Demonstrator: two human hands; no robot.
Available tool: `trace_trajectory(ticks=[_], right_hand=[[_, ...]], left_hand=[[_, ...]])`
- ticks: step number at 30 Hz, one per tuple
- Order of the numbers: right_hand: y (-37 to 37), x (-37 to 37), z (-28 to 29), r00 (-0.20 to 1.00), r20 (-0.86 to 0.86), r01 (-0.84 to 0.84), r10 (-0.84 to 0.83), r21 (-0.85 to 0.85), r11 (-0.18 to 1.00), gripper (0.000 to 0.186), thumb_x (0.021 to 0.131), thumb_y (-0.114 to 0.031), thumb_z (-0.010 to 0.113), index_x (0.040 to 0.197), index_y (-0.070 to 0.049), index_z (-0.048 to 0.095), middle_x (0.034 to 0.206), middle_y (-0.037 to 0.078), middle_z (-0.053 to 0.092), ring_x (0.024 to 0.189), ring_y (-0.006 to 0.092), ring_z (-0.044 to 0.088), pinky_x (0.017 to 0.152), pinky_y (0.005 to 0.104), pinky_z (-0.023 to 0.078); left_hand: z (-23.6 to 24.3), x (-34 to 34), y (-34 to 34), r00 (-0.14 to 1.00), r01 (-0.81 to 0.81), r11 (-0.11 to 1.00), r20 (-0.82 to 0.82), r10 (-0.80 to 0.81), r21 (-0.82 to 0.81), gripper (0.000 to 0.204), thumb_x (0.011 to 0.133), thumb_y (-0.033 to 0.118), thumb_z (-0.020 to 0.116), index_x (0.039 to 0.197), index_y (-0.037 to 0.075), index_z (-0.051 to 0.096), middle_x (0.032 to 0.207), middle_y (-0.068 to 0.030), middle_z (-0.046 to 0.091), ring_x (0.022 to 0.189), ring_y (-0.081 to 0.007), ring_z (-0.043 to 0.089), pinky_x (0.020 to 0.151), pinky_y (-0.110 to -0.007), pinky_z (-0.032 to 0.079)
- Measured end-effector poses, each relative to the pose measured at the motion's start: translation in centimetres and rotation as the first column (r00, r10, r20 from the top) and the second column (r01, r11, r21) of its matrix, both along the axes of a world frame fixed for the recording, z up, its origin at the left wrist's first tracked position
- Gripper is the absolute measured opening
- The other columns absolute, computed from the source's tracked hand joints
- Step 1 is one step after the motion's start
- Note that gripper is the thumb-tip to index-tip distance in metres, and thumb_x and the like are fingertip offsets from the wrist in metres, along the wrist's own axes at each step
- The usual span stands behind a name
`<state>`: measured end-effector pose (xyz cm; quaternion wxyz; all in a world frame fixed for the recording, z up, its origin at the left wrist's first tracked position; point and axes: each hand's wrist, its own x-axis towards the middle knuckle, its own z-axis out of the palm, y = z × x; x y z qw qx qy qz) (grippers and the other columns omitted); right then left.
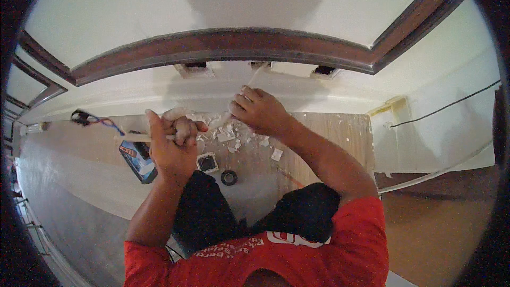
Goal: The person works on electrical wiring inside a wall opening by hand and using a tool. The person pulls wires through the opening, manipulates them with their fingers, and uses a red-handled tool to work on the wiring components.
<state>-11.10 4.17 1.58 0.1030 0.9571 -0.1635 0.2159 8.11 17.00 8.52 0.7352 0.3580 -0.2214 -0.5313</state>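
A white cable (257, 77) comes out of the middle hole (258, 66) in the wall and runs down to my right hand (260, 110), whose fingers are closed around it. From there it passes across to my left hand (179, 137). Those fingers curl over the cable, with one finger stretched out. Beyond my left hand, the sheath ends in bare red and blue wires (109, 123), which lead to a small black fitting (80, 117) hanging at the far left. Part of the cable between my hands is hidden by fingers.
White wall chips (227, 135) litter the wooden floor. Near my knees lie a square socket piece (207, 162) and a roll of black tape (229, 177). A black-and-blue box (139, 162) sits below my left hand. Other holes open at left (194, 69) and right (324, 70).
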Motion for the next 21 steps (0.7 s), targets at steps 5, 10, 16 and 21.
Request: trace_trajectory(ticks=[5, 10, 16, 21], right_hand=[[-0.4, 2.6, 1.0, 0.993, -0.093, 0.091, -0.072, 0.223, 0.97, 0.032, 0.08, -0.027, 0.068, 0.105, -0.008, 0.061, 0.107, 0.01, 0.061, 0.11, 0.0305, 0.056, 0.088, 0.0411, 0.048], [1.4, 2.8, -0.6, 0.767, 0.305, 0.26, -0.565, 0.658, 0.707, 0.035, 0.087, -0.033, 0.064, 0.107, -0.005, 0.059, 0.093, 0.013, 0.063, 0.088, 0.0294, 0.063, 0.07, 0.0413, 0.051], [-1.0, 3.2, -1.7, 0.605, -0.02, -0.256, -0.796, 0.942, -0.218, 0.061, 0.098, -0.053, 0.039, 0.112, 0.004, 0.057, 0.087, 0.014, 0.066, 0.068, 0.0212, 0.066, 0.054, 0.0337, 0.052], [-3.2, 1.5, -1.1, 0.742, -0.061, -0.14, -0.667, 0.96, -0.244, 0.056, 0.098, -0.048, 0.041, 0.106, 0.004, 0.059, 0.087, 0.016, 0.068, 0.067, 0.0221, 0.067, 0.054, 0.0323, 0.054]], left_hand=[[0.1, 3.8, -1.5, 0.994, -0.062, 0.998, 0.095, 0.061, 0.014, 0.065, 0.101, 0.056, 0.024, 0.095, 0.007, 0.066, 0.052, 0.0029, 0.029, 0.052, -0.0148, 0.034, 0.074, -0.041, 0.045], [-2.1, 6.6, -1.9, 0.98, 0.175, 0.98, -0.079, -0.183, -0.095, 0.067, 0.101, 0.055, 0.022, 0.097, 0.006, 0.066, 0.051, 0.0042, 0.025, 0.049, -0.0139, 0.03, 0.074, -0.039, 0.041], [-4.8, 8.5, -2.9, 0.871, 0.473, 0.852, -0.03, -0.491, -0.224, 0.069, 0.1, 0.056, 0.022, 0.094, 0.005, 0.067, 0.051, 0.0051, 0.023, 0.051, -0.014, 0.026, 0.074, -0.041, 0.039], [-4.0, 9.3, -2.0, 0.89, 0.452, 0.85, 0.073, -0.45, -0.271, 0.067, 0.101, 0.056, 0.022, 0.094, 0.007, 0.069, 0.051, 0.0044, 0.025, 0.057, -0.0166, 0.035, 0.078, -0.042, 0.038]])
